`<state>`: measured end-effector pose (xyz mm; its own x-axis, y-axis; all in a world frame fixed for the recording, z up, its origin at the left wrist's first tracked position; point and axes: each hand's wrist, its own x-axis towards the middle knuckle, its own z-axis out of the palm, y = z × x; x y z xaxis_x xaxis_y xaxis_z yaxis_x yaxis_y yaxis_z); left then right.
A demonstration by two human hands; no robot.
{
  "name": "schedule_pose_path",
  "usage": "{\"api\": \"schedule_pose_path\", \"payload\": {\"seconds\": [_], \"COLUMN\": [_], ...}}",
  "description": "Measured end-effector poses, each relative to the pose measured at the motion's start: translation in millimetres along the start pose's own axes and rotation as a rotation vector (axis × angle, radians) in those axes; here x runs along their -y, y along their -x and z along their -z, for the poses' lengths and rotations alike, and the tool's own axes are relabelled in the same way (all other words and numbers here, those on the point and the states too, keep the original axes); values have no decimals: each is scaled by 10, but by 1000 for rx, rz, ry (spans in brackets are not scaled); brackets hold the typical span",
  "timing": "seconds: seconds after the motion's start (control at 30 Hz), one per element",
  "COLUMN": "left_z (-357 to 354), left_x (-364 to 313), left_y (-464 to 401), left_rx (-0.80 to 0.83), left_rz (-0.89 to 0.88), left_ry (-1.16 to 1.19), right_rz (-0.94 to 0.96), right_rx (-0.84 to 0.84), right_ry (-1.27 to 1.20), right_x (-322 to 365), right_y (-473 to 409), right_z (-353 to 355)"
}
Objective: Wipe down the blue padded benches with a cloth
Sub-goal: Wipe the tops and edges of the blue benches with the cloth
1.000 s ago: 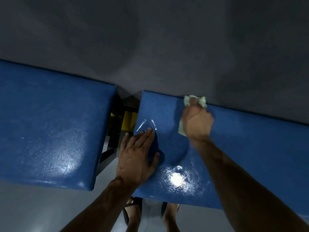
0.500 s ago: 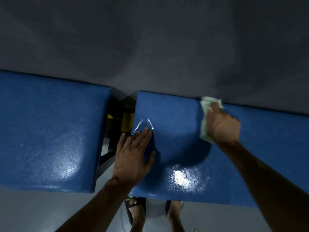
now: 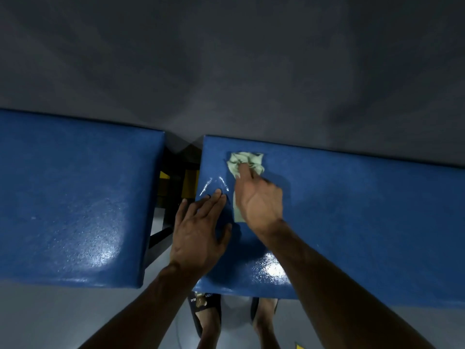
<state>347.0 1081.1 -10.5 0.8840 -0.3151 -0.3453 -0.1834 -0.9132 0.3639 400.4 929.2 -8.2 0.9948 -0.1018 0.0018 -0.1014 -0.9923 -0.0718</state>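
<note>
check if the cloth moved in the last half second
Yes. The cloth under the right hand slid left along the right bench, back toward the planted left hand.

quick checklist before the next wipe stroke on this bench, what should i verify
1. Cloth under the right hand: ok, fingers press it flat on the right bench.
2. Left hand bracing: ok, flat on the same bench by its left edge.
3. Path to the right free: ok, bare blue pad there.
4. Cloth spread out: not ok, bunched at the far end.
5. Left bench wiped: cannot tell.
6. Footing: ok, feet in sandals on the floor below the bench edge.
</note>
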Motion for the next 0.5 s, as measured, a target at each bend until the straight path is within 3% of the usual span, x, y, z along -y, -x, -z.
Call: {"api": "schedule_pose_path", "payload": {"seconds": [0.13, 0.3, 0.4, 0.5], "left_z": [8, -12, -27, -43], "left_x": [8, 35, 23, 7], "left_y": [-14, -22, -36, -53], "left_rx": [-7, 17, 3, -12], "left_rz": [-4, -19, -16, -7], "left_ry": [-9, -18, -12, 2], "right_rz": [103, -143, -320, -361], "right_rx": [24, 3, 33, 143], "right_ry": [102, 117, 58, -59], "right_x": [-598, -1706, -1573, -822], "right_y": [66, 375, 514, 510], "right_z": [51, 217, 173, 84]}}
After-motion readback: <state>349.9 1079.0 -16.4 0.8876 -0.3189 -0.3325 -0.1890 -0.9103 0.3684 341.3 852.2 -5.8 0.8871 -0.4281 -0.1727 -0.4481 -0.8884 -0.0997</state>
